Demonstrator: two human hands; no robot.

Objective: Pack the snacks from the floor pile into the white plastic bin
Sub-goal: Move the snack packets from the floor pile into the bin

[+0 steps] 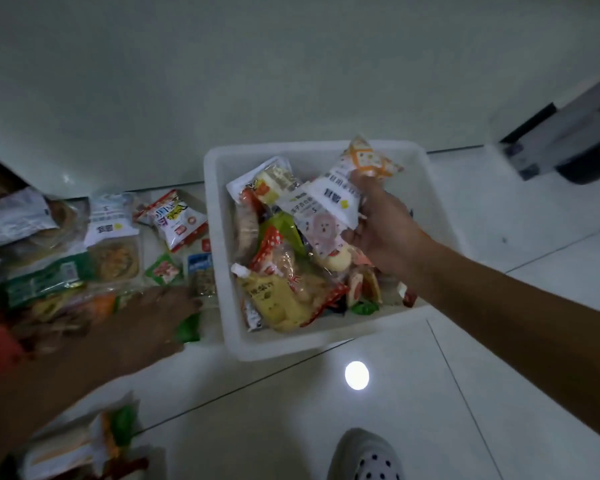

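- Right hand (381, 230) is gripping a small bunch of snack packets (329, 202), fingers curled round the middle, hovering over the white plastic bin (291, 348).
- Bunch's long axis is running diagonally. Orange-patterned end is pointing up and away past the fingertips toward the far rim, and the cartoon-print end is pointing down at the heap under the palm.
- Bin below that hand is sitting roughly half full of mixed packets. My read: task is well underway, not done.
- Left hand (146, 320) is hovering low over the floor pile (111, 237), well off to the right hand's left. It's motion-blurred, so I can't tell if it's gripping anything.
- Pile is holding a fair number of packets, and loose packets (84, 441) are lying nearer the person, so plenty is left to move.
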